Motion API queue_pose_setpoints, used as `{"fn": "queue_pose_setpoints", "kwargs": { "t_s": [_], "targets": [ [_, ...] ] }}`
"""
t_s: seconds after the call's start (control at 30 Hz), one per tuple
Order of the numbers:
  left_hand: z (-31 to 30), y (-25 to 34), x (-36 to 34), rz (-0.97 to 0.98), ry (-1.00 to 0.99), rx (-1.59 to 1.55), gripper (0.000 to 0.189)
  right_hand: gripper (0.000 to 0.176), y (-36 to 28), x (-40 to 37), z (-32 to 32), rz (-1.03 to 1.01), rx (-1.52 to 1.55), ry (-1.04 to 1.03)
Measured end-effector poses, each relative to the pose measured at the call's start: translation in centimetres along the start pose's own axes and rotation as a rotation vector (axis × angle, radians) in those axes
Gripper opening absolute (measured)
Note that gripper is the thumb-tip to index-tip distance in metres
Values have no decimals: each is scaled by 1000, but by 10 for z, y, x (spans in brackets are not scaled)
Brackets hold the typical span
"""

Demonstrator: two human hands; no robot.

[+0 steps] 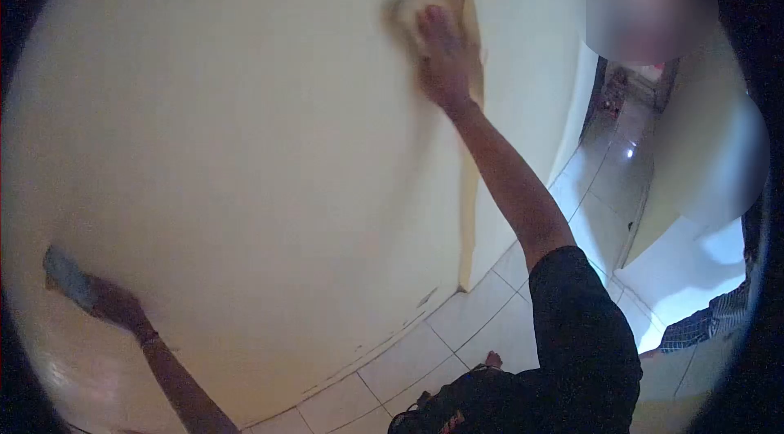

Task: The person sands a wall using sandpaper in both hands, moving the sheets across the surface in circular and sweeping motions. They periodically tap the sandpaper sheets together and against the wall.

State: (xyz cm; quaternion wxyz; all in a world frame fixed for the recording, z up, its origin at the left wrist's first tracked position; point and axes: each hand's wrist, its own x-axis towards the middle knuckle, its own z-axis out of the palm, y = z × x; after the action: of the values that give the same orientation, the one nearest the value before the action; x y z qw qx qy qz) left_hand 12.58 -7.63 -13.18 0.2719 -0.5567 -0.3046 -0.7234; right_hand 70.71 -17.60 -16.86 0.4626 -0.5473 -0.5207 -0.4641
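My right hand (447, 62) is pressed over a pale, dark-edged cloth (408, 9) high on the cream wall (269, 132), close to its corner. Both that hand and the cloth are smeared by motion. Low at the far left, my left hand (118, 303) grips a grey-blue cloth-like piece (69, 275), which lies against the same wall. A thin band circles the left wrist. The left fingers are partly hidden from this angle.
A tan vertical strip (467, 222) marks the wall's corner. White floor tiles (425, 352) run along the wall's foot, where the paint is chipped. To the right, a passage (608, 156) leads away, and patterned fabric (702, 324) shows at the lower right edge.
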Motion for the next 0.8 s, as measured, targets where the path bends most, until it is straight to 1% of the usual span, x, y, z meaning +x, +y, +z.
{"fn": "queue_pose_setpoints", "kwargs": {
  "t_s": [0.03, 0.07, 0.1, 0.17, 0.2, 0.23, 0.3, 0.33, 0.37, 0.4, 0.43, 0.5, 0.57, 0.6, 0.63, 0.67, 0.7, 0.77, 0.8],
  "targets": [
    [-1, -3, 1, 18, -14, 31, 48, 57, 21, -7, -7, 119, -52, -118],
    [-2, -5, 1, 40, -27, 65, 48, 67, 20, -9, -9, -40, -112, 16],
    [-3, -7, 2, 65, -30, 100, 47, 73, 22, -8, -9, -39, -15, 31],
    [-4, -12, 3, 101, -44, 172, 47, 71, 30, -13, -4, -58, 29, 27],
    [-3, -14, 4, 120, -59, 211, 46, 71, 21, -17, -15, -42, 37, -23],
    [-1, -12, 5, 142, -65, 248, 46, 71, 25, -17, -9, -56, 5, -8],
    [2, -20, 6, 193, -75, 320, 46, 68, 18, -25, -10, -87, 68, 9],
    [18, -21, 5, 202, -77, 321, 46, 68, 20, -25, -7, -79, 71, 12],
    [45, -22, -2, 140, -15, 192, 44, 66, 24, -23, -5, -93, 107, 32],
    [73, 1, -3, 75, 49, 59, 43, 63, 28, -22, -4, -109, 140, 54],
    [96, 29, -6, 77, 50, 55, 43, 63, 32, -22, -4, -108, 136, 57],
    [143, 185, -27, 156, 216, 437, 40, 61, 32, -21, -7, -115, 184, 13],
    [175, 265, -54, 321, -52, 306, 43, 58, 32, -22, 0, -118, 224, 62],
    [198, 299, -80, 394, -91, 303, 40, 56, 34, -21, 2, -122, 237, 75],
    [220, 317, -101, 424, -198, 381, 43, 55, 32, -22, 1, -123, 252, 86],
    [236, 346, -124, 450, -276, 220, 45, 50, 31, -21, -5, -107, 303, 62],
    [244, 375, -143, 474, -352, 57, 48, 50, 31, -21, -3, -114, 302, 61],
    [251, 417, -160, 445, -583, 374, 61, 49, 36, -19, 7, -120, 278, 133],
    [253, 416, -161, 451, -575, 364, 63, 48, 36, -18, 7, -149, 225, 130]
  ]
}}
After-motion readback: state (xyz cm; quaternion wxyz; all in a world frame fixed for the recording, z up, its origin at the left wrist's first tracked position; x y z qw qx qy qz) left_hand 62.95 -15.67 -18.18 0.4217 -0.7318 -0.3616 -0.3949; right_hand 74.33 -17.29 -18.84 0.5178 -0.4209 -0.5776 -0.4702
